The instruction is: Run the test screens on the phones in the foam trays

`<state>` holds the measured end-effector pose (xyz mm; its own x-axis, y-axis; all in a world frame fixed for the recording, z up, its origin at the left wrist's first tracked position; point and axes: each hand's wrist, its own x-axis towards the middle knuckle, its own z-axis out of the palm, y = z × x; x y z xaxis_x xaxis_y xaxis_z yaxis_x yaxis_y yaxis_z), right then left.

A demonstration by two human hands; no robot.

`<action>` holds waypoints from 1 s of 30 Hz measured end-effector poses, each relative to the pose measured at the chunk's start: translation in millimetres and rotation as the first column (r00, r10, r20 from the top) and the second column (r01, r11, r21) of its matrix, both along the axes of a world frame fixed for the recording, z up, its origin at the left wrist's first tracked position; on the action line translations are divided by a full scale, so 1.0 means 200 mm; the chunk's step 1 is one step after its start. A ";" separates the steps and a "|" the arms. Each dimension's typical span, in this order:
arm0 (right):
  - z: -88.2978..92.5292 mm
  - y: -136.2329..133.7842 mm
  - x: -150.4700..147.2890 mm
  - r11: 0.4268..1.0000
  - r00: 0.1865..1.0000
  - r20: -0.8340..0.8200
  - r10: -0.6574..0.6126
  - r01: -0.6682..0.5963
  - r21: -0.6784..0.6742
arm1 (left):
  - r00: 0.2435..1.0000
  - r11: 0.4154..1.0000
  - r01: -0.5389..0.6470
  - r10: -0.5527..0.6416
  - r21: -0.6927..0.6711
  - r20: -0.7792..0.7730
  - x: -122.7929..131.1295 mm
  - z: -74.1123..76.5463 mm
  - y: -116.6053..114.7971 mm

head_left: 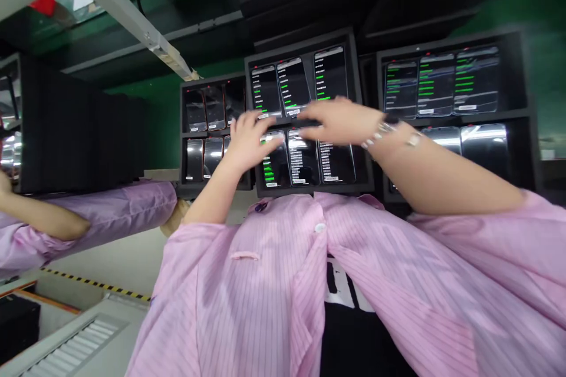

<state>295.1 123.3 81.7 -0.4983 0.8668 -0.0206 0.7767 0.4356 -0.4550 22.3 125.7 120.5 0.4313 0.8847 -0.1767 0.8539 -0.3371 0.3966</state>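
My left hand (252,138) is over the left part of the middle black tray (359,91), fingers spread and holding nothing. Beneath its thumb side lies a lower-row phone (275,168) with green lines on its screen. My right hand (338,122) reaches in from the right, its fingers stretched leftward across the divider between the two rows. It partly covers a lower-row phone (338,162) and the bottom of an upper-row phone (329,70). Another lower phone (304,159) shows white text. Both hands' fingertips are slightly blurred; whether they touch the screens I cannot tell.
At the right stands another black tray (526,88) of phones, some with green text lit. A left tray (183,109) holds several dark-screened phones. Stacked black trays (88,135) and a person's arm (44,215) are at far left. A pale metal bar (132,17) slants overhead.
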 end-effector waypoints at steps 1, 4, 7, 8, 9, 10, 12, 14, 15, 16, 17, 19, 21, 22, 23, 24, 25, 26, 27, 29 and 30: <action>-0.02 0.13 -0.03 0.993 0.993 0.008 -0.120 0.120 0.012 | 0.995 0.991 -0.098 0.097 0.087 0.015 0.04 -0.06 0.13; -0.18 0.44 -0.11 0.934 0.934 0.041 -0.356 0.354 0.053 | 0.973 0.949 -0.232 0.230 0.211 0.035 0.13 -0.24 0.45; -0.32 0.56 -0.10 0.931 0.929 0.062 -0.364 0.364 0.016 | 0.971 0.951 -0.234 0.241 0.204 -0.008 0.15 -0.29 0.54; -0.32 0.55 -0.07 0.947 0.946 0.066 -0.317 0.319 -0.028 | 0.974 0.963 -0.212 0.222 0.169 -0.042 0.14 -0.26 0.51; -0.29 0.52 -0.03 0.965 0.968 0.062 -0.242 0.246 -0.087 | 0.981 0.979 -0.168 0.177 0.112 -0.081 0.12 -0.22 0.46; -0.23 0.47 0.02 0.975 0.987 0.050 -0.153 0.159 -0.156 | 0.988 0.995 -0.097 0.100 0.035 -0.114 0.10 -0.15 0.40; -0.02 0.32 0.13 0.965 0.999 -0.031 0.039 -0.045 -0.259 | 0.984 0.980 0.130 -0.146 -0.148 -0.107 0.03 0.01 0.23; 0.22 0.13 0.21 0.960 0.990 -0.113 0.080 -0.107 -0.258 | 0.927 0.902 0.361 -0.376 -0.236 -0.016 -0.05 0.17 0.06; 0.31 0.04 0.23 0.970 0.985 -0.154 0.081 -0.114 -0.214 | 0.903 0.878 0.419 -0.429 -0.232 0.010 -0.09 0.24 -0.02; 0.38 -0.06 0.24 0.981 0.977 -0.192 0.096 -0.126 -0.149 | 0.889 0.865 0.451 -0.458 -0.220 0.022 -0.12 0.28 -0.09; 0.42 -0.15 0.25 0.986 0.972 -0.208 0.112 -0.134 -0.095 | 0.885 0.866 0.459 -0.465 -0.200 0.018 -0.15 0.31 -0.16; 0.39 -0.31 0.22 0.994 0.973 -0.202 0.109 -0.110 0.008 | 0.904 0.895 0.419 -0.427 -0.150 -0.020 -0.18 0.29 -0.27; 0.26 -0.44 0.18 0.993 0.984 -0.152 0.089 -0.076 0.090 | 0.942 0.942 0.325 -0.330 -0.080 -0.065 -0.18 0.19 -0.36; 0.18 -0.50 0.16 0.991 0.989 -0.122 0.078 -0.064 0.119 | 0.960 0.963 0.266 -0.268 -0.042 -0.077 -0.17 0.13 -0.41; 0.10 -0.55 0.15 0.989 0.993 -0.096 0.064 -0.050 0.138 | 0.976 0.979 0.204 -0.204 -0.008 -0.077 -0.17 0.05 -0.46; 0.02 -0.59 0.13 0.989 0.996 -0.075 0.044 -0.033 0.147 | 0.987 0.989 0.145 -0.143 0.017 -0.068 -0.16 -0.02 -0.50; -0.04 -0.63 0.12 0.989 0.998 -0.058 0.017 -0.008 0.149 | 0.995 0.996 0.089 -0.087 0.032 -0.055 -0.15 -0.09 -0.55; -0.10 -0.67 0.11 0.989 0.999 -0.042 -0.013 0.019 0.145 | 0.998 0.999 0.038 -0.037 0.037 -0.044 -0.14 -0.15 -0.59; -0.14 -0.70 0.10 0.990 0.999 -0.022 -0.040 0.042 0.138 | 0.999 0.999 -0.007 0.009 0.036 -0.039 -0.13 -0.20 -0.63; -0.20 -0.74 0.08 0.991 0.997 0.028 -0.073 0.070 0.117 | 0.996 0.997 -0.078 0.080 0.029 -0.051 -0.12 -0.27 -0.68; -0.21 -0.75 0.07 0.992 0.995 0.057 -0.080 0.073 0.107 | 0.993 0.995 -0.101 0.102 0.028 -0.064 -0.11 -0.29 -0.69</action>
